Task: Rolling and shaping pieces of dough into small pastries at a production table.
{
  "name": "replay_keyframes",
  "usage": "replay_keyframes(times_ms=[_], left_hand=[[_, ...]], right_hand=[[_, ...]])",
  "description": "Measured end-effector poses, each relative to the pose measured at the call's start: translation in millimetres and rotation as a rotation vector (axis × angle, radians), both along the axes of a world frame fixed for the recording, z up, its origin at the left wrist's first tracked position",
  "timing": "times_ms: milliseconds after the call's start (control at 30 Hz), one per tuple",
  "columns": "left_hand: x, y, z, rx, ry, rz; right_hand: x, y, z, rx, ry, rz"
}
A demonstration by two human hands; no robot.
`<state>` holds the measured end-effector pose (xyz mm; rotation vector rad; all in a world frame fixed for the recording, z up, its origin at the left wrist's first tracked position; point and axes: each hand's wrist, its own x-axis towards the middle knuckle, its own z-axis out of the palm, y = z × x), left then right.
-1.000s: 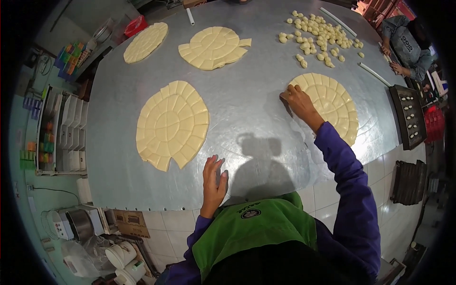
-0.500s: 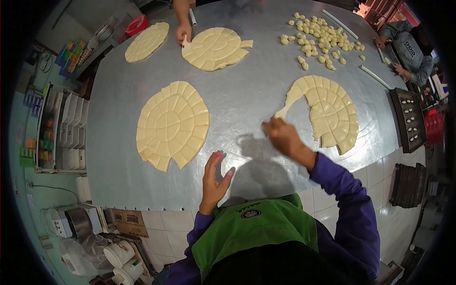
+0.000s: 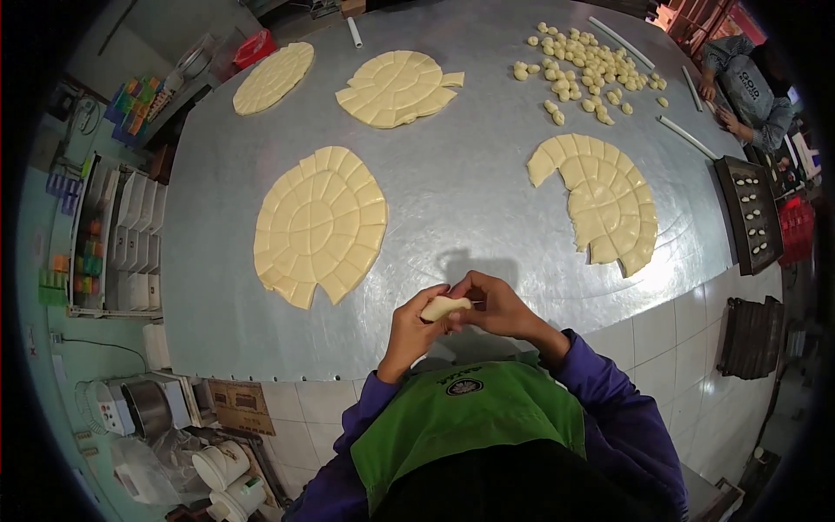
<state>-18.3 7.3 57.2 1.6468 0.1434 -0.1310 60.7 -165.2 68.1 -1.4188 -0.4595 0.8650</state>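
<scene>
Head view: pale, smooth, elongated dough piece (image 3: 445, 308), slightly curved.

Bakery workroom, by the look of it. Broad metal table (image 3: 470, 174); scored dough rounds (image 3: 320, 226) spread across it; dough balls (image 3: 574, 52) toward far right corner; dark tray (image 3: 750, 263) of small pale pieces (image 3: 751, 233) at right edge.

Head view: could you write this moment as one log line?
left hand: holds dough piece | right hand: holds same piece | gapped dough round: on metal table, left part missing
</scene>
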Motion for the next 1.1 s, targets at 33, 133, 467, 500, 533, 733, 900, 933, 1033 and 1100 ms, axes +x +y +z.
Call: replay_keyframes(times_ms=[33,133,467,500,533,733,900,933,1033,1100], left_hand=[[0,-1,4,-0.263,0.141,0.001],[0,-12,20,-0.226,0.12,0.03],[1,-5,11,0.293,-0.073,0.001],[1,-2,7,0.144,0.02,-0.044],[1,-1,3,-0.007,0.112,-0.089],[0,4,0,-0.275,0.288,-0.336],[0,17,13,-0.233,0.365,-0.45],[2,17,20,-0.225,0.381,-0.488],[3,14,32,-0.043,0.228,-0.587],[3,8,25,-0.05,0.204,-0.537]], right_hand=[[1,-2,0,-0.077,-0.03,0.005],[-5,1,9,-0.089,-0.171,-0.197],[-8,-6,20,-0.249,-0.341,0.032],[-10,-6,22,-0.195,-0.495,0.069],[-13,-6,22,-0.139,-0.649,0.106],[-29,-2,13,-0.266,-1.1,0.203],[-35,-2,18,-0.315,-1.315,0.241],[-36,-3,18,-0.364,-1.452,0.232],[-32,-4,19,-0.439,-1.436,0.226],[-28,-6,22,-0.473,-1.374,0.266]])
